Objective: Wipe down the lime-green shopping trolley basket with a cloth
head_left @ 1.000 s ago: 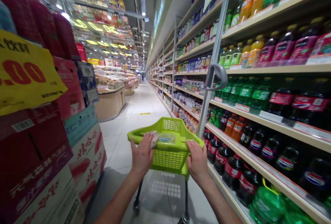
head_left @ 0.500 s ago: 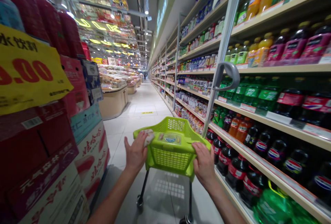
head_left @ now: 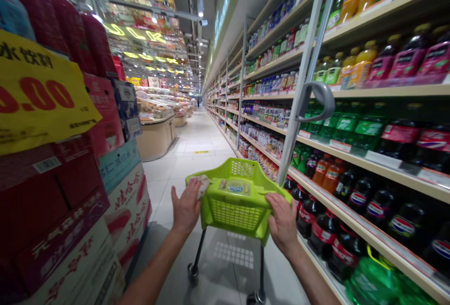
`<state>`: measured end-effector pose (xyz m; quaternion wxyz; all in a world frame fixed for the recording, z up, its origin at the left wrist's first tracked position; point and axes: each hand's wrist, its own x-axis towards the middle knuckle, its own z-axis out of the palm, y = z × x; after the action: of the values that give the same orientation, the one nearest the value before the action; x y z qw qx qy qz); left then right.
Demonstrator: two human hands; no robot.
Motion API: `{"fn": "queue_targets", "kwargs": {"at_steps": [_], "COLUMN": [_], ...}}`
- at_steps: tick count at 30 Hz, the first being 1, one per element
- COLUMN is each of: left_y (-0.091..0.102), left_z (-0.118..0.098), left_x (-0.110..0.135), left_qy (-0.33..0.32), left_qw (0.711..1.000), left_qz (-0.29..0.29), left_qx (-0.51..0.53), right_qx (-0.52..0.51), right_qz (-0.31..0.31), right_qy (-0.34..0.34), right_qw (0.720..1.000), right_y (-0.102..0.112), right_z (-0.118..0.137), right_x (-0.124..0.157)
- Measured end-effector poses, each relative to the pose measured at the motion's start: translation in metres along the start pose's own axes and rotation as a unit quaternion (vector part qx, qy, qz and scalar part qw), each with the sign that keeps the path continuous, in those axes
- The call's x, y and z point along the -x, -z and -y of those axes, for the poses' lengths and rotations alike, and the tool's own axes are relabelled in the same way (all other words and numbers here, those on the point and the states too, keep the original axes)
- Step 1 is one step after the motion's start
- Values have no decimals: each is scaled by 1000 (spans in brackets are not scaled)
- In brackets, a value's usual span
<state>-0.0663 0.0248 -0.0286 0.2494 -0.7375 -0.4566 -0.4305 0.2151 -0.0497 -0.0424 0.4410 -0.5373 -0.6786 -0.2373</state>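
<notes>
A lime-green wheeled basket cart stands in the aisle right in front of me. My left hand presses a crumpled whitish cloth against the cart's near left corner, fingers closed on the wad. On the near right corner sits my right hand, its fingers curled over the rim. A small labelled packet lies on the top of the cart between my hands. The cart's grey pull handle rises on a slanted pole at the right, and neither hand touches it.
Long shelves of soft-drink bottles run close along the right. Stacked red and white cartons with a yellow price sign crowd the left. The tiled aisle runs ahead, with a round display counter at left.
The view has advanced a little along the aisle. My left hand has slid with the cloth from the middle of the cart's rim towards its left corner. My right hand stays on the rim.
</notes>
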Motion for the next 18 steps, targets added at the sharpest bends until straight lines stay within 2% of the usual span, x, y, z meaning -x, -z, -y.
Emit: {"fn": "queue_targets", "kwargs": {"at_steps": [3,8,10,13,15,18], "left_y": [1,5,5,3,3,5], "left_z": [-14,4,-6,-41,-57,-51], "left_x": [-1,-11,-14,-16,-16,-16], "left_qy": [-46,15,12,-21,-45,-24], "left_qw": [999,1000,1000,997,994,995], "left_qz": [14,9,24,43,53,53], "left_qx": [21,-6,9,55,80,76], "right_qx": [-18,-25,-20,-15,-13,-9], "right_qz": [-4,-7,-9,-10,-8,-3], "right_qy": [-5,3,-2,-13,-13,-8], "right_qw": [1000,1000,1000,1000,1000,1000], "right_y": [3,6,5,3,3,5], "right_z": [-3,-4,-3,-1,-1,-1], "right_x": [0,-1,-1,0,1,1]}}
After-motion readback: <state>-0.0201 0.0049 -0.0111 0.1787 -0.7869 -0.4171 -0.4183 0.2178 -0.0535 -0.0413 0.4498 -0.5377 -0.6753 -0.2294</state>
